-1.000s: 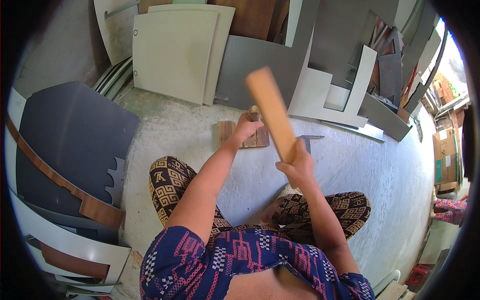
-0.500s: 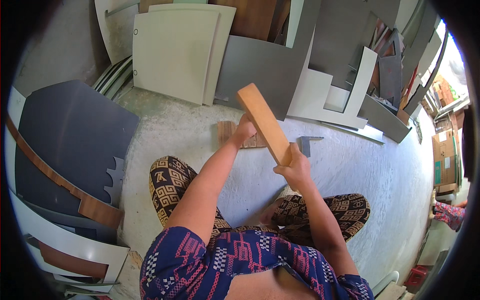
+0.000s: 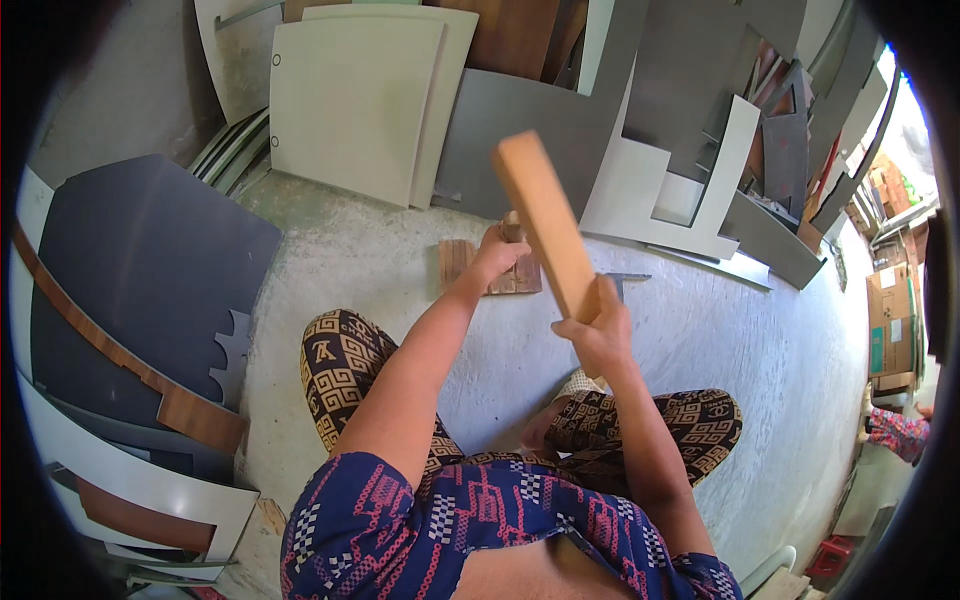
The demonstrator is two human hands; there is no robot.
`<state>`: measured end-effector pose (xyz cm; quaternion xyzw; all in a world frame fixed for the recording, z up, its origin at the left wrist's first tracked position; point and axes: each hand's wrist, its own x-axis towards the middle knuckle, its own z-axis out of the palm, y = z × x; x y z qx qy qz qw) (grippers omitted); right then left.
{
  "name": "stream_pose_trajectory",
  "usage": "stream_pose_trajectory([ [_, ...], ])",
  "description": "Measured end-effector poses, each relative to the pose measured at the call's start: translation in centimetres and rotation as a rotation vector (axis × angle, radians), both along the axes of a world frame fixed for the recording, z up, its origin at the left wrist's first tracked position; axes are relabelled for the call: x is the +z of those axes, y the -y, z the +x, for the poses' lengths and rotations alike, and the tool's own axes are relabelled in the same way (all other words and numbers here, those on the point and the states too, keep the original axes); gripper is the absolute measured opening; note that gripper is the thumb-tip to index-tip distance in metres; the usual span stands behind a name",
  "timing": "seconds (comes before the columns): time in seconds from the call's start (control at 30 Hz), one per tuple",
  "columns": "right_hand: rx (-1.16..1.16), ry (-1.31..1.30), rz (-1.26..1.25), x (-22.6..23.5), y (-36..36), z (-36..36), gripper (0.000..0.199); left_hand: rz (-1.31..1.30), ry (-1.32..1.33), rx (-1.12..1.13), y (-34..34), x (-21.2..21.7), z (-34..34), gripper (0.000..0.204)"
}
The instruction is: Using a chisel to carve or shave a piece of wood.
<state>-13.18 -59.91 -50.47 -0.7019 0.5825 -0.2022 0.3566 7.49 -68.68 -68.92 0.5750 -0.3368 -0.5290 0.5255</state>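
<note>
My right hand (image 3: 602, 328) is closed around the lower end of a long, squared wooden mallet (image 3: 548, 215). The mallet is raised, its upper end tilted away and to the left. Farther left, my left hand (image 3: 497, 255) is closed on a wooden-handled tool (image 3: 513, 226), whose rounded handle top shows above the fist. Below the fist lies a brown wooden board (image 3: 457, 262) on the floor. My hand hides the tool's lower part, so I cannot tell whether it touches the board. Behind my right hand a metal square (image 3: 628, 277) lies partly covered.
My crossed legs (image 3: 345, 365) are on the concrete floor (image 3: 730, 345). Pale panels (image 3: 350, 100) and grey sheets (image 3: 515, 130) lean along the far side. A dark board (image 3: 150, 270) and curved offcuts stand at left. A cardboard box (image 3: 890, 320) stands at far right.
The mallet has risen and shifted slightly right with my right hand. The tool's handle top now shows above my left fist. The metal square is now more covered.
</note>
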Motion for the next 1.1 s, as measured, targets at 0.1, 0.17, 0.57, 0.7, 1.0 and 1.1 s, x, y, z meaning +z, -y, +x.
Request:
stream_pose_trajectory([
  [0.1,-0.011,0.356,-0.214,2.1,-1.0,1.3,0.071,-0.119,0.041,-0.038,0.2,-2.5,1.6,0.021],
  [0.17,0.005,0.319,-0.221,-0.5,-1.0,0.5,0.072,-0.092,0.061,-0.041,0.4,-2.5,1.2,0.022],
  [0.57,-0.058,0.459,0.126,0.7,0.1,0.8,0.056,-0.064,0.093,0.001,-0.9,-0.3,2.4,0.018],
  [0.7,-0.157,0.527,0.187,2.1,0.0,-0.1,0.052,-0.100,0.043,0.051,-0.9,2.5,3.2,0.019],
  [1.0,-0.037,0.407,0.159,1.2,-0.7,0.7,0.060,-0.006,0.180,0.107,-2.7,0.0,5.2,0.023],
  [1.1,-0.030,0.378,0.036,1.0,-1.5,1.5,0.068,-0.027,0.162,0.119,-2.7,-0.8,5.2,0.022],
])
